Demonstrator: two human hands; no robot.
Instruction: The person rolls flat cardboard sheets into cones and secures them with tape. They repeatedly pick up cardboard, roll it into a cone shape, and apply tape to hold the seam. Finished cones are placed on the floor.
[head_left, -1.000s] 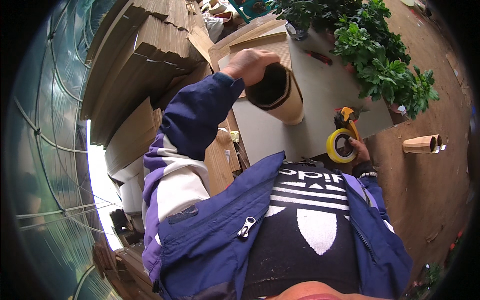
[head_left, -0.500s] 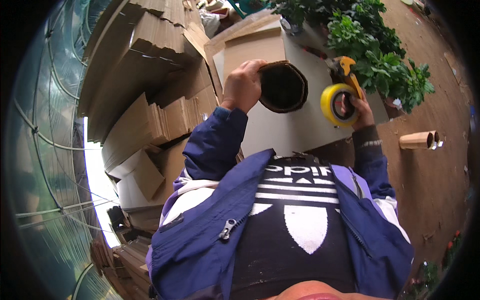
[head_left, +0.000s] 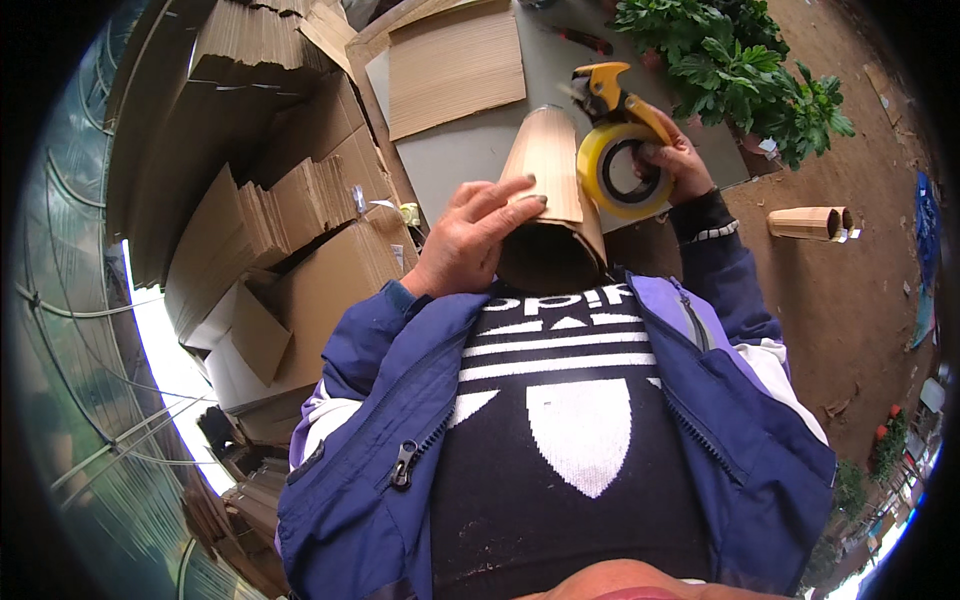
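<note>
A rolled cardboard tube (head_left: 545,165) lies tilted in front of my chest, its dark open end toward me and its ribbed side facing up. My left hand (head_left: 465,235) grips it from the left, with fingers spread over the upper side near the open end; the thumb is hidden. On the right, my right hand (head_left: 682,165) holds a tape dispenser (head_left: 643,115) with a yellow-orange handle and a large roll of yellow tape (head_left: 596,172). The dispenser's head is just above the tube's far end, and the roll is right beside the tube's right side.
A pale table (head_left: 440,170) bears a flat cardboard sheet (head_left: 455,70) and a dark-and-red tool (head_left: 582,40). Leafy potted plants (head_left: 740,85) crowd its far right. Stacked cardboard (head_left: 285,215) stands at the left. Finished-looking tubes (head_left: 805,223) stand on the brown ground at the right.
The tube has come nearer my chest and tipped, so its side now faces up. My right hand has brought the tape dispenser leftward, up against or close to the tube.
</note>
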